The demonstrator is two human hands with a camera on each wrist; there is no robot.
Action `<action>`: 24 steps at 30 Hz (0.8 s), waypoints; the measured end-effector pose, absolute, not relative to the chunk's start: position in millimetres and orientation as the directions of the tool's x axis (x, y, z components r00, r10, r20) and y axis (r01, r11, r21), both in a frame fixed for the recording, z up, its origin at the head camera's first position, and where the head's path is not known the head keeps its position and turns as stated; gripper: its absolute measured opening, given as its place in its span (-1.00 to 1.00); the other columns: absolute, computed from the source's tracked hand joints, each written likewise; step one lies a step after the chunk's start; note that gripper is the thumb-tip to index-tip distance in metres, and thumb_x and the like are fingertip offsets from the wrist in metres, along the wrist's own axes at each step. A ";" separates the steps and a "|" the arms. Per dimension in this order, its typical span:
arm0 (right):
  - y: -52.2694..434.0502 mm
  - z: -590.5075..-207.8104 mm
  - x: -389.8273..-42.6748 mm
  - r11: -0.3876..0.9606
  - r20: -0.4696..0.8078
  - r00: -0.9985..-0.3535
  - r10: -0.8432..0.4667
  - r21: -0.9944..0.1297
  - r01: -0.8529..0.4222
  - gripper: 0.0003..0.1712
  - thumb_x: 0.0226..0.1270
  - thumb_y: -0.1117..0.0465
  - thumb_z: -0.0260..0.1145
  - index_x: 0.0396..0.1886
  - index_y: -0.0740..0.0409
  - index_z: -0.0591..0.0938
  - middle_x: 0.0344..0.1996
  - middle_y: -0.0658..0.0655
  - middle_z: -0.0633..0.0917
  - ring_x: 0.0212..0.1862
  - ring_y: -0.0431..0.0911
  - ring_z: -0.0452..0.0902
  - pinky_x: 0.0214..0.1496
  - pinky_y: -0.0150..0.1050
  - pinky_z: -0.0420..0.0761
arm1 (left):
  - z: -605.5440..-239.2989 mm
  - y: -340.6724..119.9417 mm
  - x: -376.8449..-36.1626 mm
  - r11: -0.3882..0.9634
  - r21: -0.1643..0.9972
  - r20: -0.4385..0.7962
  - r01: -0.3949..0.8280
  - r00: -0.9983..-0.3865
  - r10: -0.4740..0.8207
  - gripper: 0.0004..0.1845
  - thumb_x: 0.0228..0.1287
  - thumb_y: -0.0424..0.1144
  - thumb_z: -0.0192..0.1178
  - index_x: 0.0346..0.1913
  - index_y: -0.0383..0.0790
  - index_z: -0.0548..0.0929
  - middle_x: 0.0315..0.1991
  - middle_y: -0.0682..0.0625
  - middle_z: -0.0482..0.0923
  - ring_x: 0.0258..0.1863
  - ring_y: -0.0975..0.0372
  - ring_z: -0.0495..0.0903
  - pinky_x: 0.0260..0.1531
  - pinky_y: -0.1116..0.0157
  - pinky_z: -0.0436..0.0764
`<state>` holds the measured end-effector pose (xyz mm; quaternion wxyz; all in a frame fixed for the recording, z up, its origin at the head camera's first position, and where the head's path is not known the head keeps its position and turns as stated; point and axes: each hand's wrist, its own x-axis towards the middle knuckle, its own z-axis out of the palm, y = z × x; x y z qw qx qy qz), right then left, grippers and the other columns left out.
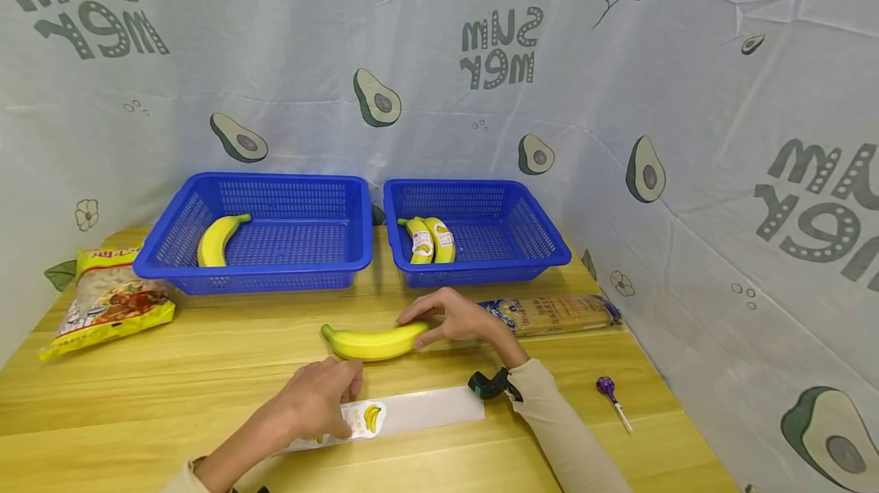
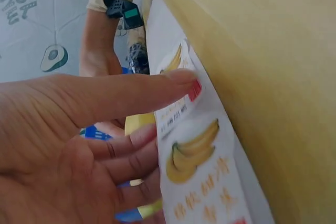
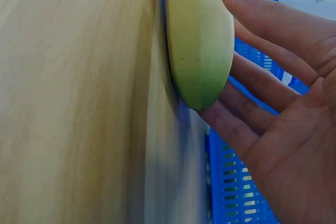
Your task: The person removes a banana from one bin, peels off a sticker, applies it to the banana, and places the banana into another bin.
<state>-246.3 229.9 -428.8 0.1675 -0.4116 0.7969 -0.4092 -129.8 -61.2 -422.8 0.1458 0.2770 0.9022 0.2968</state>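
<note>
Well, seen from the head view, the loose banana [image 1: 367, 344] lies on the wooden surface [image 1: 226, 356], its blunt end pinched by the right hand [image 1: 455, 317]. A strip of wood parts it from the near rims of the left blue basket [image 1: 250, 273] and right blue basket [image 1: 481, 273]; a pasta packet [image 1: 563, 314] takes up room beside the right wrist. The left hand [image 1: 312, 401] holds the label strip [image 1: 433, 410]. Left wrist view: its thumb crosses a label, fingers at the strip's edge. Right wrist view: the thumb touches the banana's side, fingers opposite.
</note>
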 end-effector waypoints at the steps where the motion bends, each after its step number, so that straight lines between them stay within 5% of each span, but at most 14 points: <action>1: 230.0 -428.7 -246.4 0.320 0.079 -0.598 -0.798 -0.785 -0.531 -0.54 0.25 0.40 0.62 0.15 0.39 0.76 0.12 0.29 0.80 0.26 0.05 0.71 0.36 -0.05 0.67 | -423.1 -63.2 -132.4 0.626 0.664 -0.097 0.409 -0.783 0.614 -0.49 -0.13 -0.51 0.70 -0.31 -0.11 0.53 -0.41 0.07 0.46 -0.37 0.20 0.40 -0.31 0.24 0.47; 10: 228.2 -418.9 -242.9 0.312 0.120 -0.574 -0.810 -0.740 -0.596 -0.57 0.31 0.36 0.61 0.14 0.40 0.76 0.12 0.32 0.79 0.22 0.05 0.73 0.32 0.03 0.70 | -422.8 -73.2 -152.9 0.308 0.893 -0.016 0.327 -0.661 0.750 -0.78 0.12 -0.56 0.57 -0.35 -0.24 0.74 -0.43 0.12 0.66 -0.41 0.33 0.62 -0.32 0.36 0.71; 24: 217.5 -387.4 -223.7 0.294 0.150 -0.528 -0.836 -0.691 -0.661 -0.66 0.47 0.29 0.50 0.16 0.32 0.77 0.11 0.22 0.81 0.20 -0.07 0.72 0.30 0.01 0.71 | -405.0 -70.9 -162.7 0.320 0.889 0.036 0.328 -0.746 0.665 -0.90 0.26 -0.50 0.51 -0.34 -0.28 0.83 -0.43 0.09 0.77 -0.43 0.31 0.73 -0.35 0.36 0.73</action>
